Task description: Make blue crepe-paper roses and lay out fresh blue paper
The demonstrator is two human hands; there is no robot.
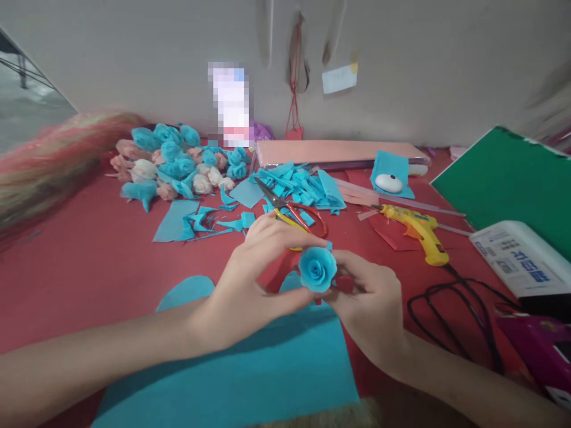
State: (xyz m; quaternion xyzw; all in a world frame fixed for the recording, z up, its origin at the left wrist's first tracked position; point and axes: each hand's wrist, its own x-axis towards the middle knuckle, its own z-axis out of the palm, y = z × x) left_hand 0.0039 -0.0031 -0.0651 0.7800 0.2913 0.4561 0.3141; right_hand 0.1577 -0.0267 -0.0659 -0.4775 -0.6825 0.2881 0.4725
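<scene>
Between my hands is a blue paper rose [317,270], its spiral centre facing me. My left hand [250,291] touches its petals from the left, thumb below and fingers above. From the right, my right hand [372,306] grips it low on its side; those fingertips are partly hidden behind the flower. Under my forearms lies a large sheet of blue crepe paper [250,374]. Scissors [285,208] with red and yellow handles rest just beyond my left hand, blades apart.
Finished paper roses [173,160] are heaped at the back left. Blue paper scraps [294,184] lie behind the scissors. To the right are a yellow glue gun [417,232] with a black cord [468,309], a white box [520,255] and a green board [513,184].
</scene>
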